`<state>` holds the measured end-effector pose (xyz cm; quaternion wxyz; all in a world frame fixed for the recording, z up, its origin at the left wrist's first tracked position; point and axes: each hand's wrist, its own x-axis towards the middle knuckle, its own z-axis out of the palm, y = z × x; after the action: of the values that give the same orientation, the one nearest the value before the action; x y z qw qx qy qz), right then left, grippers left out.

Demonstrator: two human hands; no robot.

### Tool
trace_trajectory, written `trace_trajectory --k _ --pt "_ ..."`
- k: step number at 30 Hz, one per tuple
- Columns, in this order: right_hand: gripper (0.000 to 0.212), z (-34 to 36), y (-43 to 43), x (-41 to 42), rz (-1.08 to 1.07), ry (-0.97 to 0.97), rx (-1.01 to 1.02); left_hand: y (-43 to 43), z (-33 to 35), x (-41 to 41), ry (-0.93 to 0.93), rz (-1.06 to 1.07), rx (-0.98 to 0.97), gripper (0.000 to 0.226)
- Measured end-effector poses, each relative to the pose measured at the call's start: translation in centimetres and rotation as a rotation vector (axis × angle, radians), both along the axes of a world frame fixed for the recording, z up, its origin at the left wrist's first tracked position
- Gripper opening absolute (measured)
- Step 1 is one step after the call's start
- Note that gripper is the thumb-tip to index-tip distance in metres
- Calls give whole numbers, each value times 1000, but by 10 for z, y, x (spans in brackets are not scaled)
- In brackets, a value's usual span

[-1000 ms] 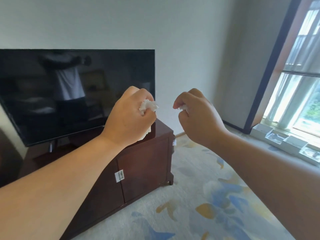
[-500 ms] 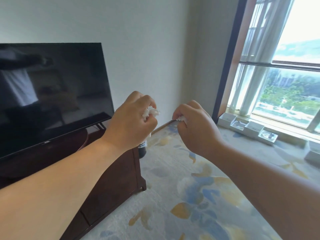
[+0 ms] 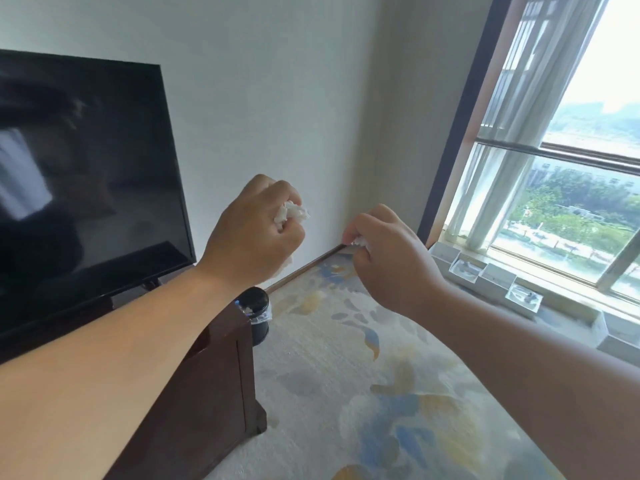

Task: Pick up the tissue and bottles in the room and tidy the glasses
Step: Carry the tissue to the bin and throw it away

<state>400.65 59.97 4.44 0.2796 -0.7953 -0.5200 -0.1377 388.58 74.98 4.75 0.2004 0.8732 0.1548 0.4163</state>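
Observation:
My left hand (image 3: 254, 230) is raised in a fist and grips a crumpled white tissue (image 3: 290, 213) that sticks out between thumb and fingers. My right hand (image 3: 391, 261) is also curled, and a small wad of white tissue (image 3: 360, 242) shows at its fingertips. Both hands hang in the air in front of the wall corner, a short gap apart. Below my left wrist a small black bin (image 3: 257, 315) with a clear liner stands on the carpet beside the cabinet.
A dark wooden TV cabinet (image 3: 207, 393) carries a black television (image 3: 86, 178) at the left. Patterned carpet (image 3: 381, 393) covers the floor. A window (image 3: 571, 202) fills the right, with several small white trays (image 3: 491, 275) along its sill.
The view has swung right, away from the television toward the corner and window. The black bin beside the cabinet has come into full sight. Both hands still grip their tissue.

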Motion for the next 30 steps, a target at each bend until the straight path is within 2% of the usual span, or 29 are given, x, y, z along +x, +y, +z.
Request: trace_trajectory --k 10,20,25,30 --pt "22 -20 117 140 32 107 12 109 -27 127 67 66 -34 11" --pt "15 -36 249 320 252 153 -58 213 -48 275 94 326 -118 19" --pt "9 -58 337 364 388 174 -98 271 -73 311 133 404 -133 13" --pt "8 -107 436 387 512 203 -194 348 -127 338 226 466 -178 12"
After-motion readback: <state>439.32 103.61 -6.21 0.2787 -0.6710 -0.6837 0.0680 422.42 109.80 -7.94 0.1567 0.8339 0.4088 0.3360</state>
